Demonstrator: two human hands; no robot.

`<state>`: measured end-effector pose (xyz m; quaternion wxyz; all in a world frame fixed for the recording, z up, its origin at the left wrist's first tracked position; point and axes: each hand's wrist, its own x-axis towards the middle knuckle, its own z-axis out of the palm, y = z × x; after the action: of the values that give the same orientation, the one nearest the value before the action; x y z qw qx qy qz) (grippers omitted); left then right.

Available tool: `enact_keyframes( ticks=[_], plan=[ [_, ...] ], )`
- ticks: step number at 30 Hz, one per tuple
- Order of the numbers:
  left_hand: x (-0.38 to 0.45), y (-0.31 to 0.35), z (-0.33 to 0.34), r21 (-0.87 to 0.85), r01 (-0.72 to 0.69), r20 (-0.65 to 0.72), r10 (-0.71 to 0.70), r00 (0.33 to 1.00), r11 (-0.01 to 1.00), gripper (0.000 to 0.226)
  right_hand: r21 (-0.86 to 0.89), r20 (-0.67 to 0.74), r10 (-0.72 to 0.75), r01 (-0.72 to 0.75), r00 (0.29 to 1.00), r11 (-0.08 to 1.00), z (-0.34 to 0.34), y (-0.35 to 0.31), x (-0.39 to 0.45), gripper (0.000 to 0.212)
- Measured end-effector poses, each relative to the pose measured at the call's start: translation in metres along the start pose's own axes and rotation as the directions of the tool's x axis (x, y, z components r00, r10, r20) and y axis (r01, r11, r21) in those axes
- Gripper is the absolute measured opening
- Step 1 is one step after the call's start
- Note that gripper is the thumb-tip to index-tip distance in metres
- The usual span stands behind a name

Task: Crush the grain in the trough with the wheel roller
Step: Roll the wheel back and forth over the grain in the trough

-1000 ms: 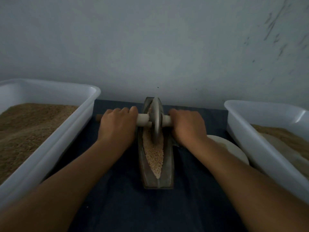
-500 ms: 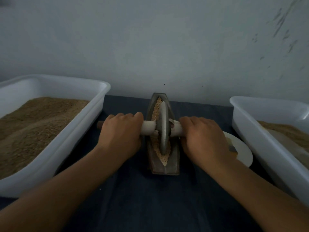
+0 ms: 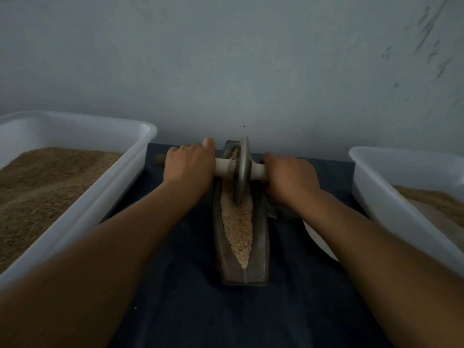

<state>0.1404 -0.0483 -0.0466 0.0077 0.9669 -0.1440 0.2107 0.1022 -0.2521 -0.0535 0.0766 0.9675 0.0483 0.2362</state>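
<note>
Dark cloth [image 3: 175,310]: left hand [image 3: 188,169] & right hand [image 3: 291,179] both curled round wheel roller [image 3: 242,169] axle (in trough [image 3: 261,247]).

Left bin [image 3: 120,182] cut off at 9 o'clock, right bin [image 3: 376,197] at 3. Plate [image 3: 316,238] mostly under right forearm. Hands cover the handle [image 3: 226,168] ends' grip areas.

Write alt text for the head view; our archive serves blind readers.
Two hands, left hand and right hand, grip the axle of a wheel roller standing in the far half of a grain-filled trough. White tubs of brown grain flank it.
</note>
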Motion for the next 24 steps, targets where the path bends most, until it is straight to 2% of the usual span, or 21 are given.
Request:
enact_keyframes(
  ticks=[4,10,17,21,24],
  plan=[
    [0.013,-0.002,0.005,0.0,0.032,0.04,-0.032,0.999,0.999,0.023,0.01,0.028,0.008,-0.008,1.0,1.0,0.003,0.001,0.02,0.02],
    [0.001,-0.005,0.004,0.052,0.024,0.083,-0.028,0.996,0.998,0.03,-0.032,-0.024,0.02,-0.021,1.0,0.999,0.004,-0.001,0.011,0.013],
    [-0.03,0.005,-0.016,0.18,-0.063,0.033,0.058,0.998,0.982,0.026,0.06,-0.023,0.005,-0.004,1.0,0.998,-0.007,-0.003,-0.036,0.017],
    [-0.059,0.003,-0.027,0.177,-0.053,-0.012,0.056,0.998,0.983,0.024,0.093,-0.042,-0.031,0.035,0.999,0.995,-0.025,-0.01,-0.062,0.015],
    [-0.083,0.0,-0.031,0.151,-0.051,-0.062,0.061,0.996,0.987,0.034,0.099,-0.058,-0.057,0.062,0.997,0.993,-0.039,-0.015,-0.078,0.016]
  ],
)
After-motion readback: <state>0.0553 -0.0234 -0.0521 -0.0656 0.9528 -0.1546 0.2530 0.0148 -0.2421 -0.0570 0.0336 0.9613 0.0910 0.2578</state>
